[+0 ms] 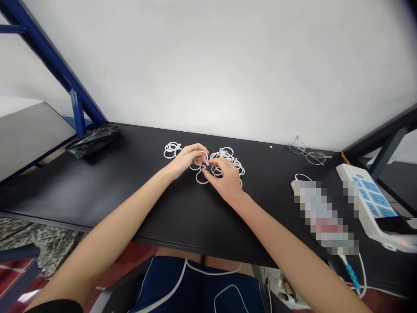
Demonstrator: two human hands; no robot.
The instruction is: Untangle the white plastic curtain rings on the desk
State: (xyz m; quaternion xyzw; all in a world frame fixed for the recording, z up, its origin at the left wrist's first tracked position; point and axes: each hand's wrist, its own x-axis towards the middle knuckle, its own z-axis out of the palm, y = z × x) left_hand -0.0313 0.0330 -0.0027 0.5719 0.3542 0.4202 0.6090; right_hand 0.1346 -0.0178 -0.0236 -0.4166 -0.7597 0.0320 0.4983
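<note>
The left hand (pixel 190 157) is gripping a round, white, plastic-looking loop (pixel 207 157); the right hand (pixel 228 177) is pinching its lower end, seemingly calling for steadiness.

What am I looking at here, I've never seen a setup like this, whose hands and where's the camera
There's no machine: you see a person's bare left hand and right hand, from one camera worn on the head, looking forward and down. White loops lie on the black table, with a black plastic bag off to the left, and glasses and a white power strip to the right. The left hand holds one loop; the right hand is close beside it, though whether it pinches anything I can't tell.
</note>
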